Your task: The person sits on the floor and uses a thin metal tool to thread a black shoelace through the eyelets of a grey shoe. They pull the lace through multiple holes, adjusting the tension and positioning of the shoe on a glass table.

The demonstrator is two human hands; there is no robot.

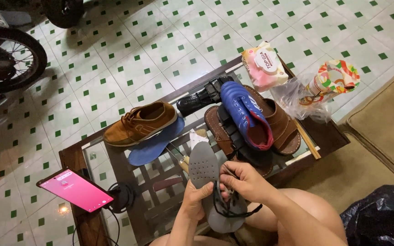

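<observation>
insole: grey perforated insole (207, 180), lower centre of frame, held above the near edge of the glass tabletop (97, 157), toe end pointing up-frame, heel end toward the person's lap.
lace: black shoelace (233, 208) lies looped across the insole's lower half, a loose end trailing off to the right.
left hand: left hand (196, 197) is wrapped round the insole's left edge from below, thumb on top; closed on it, carrying it.
right hand: right hand (244, 181) sits just right of the insole, fingertips pinched shut on the lace where it crosses the grey face.
doing it well (judgement): keep the left grip firm near mid-length so the insole doesn't flex; pinch the lace short, close to the surface; feed slack slowly, else the loops likely tangle.
relative position: insole between both hands, touching both; lace under the right fingertips, over the insole.
nearby: blue insole (155, 142) up-left of the hands, under a tan suede shoe (140, 124); blue football boot (246, 114) stacked on brown sandals (279, 125), straight up-frame.
further out: phone with pink screen (75, 189) at lower left; black shoe (204, 96) at the tabletop's far edge; snack packets (264, 66) upper right.
</observation>
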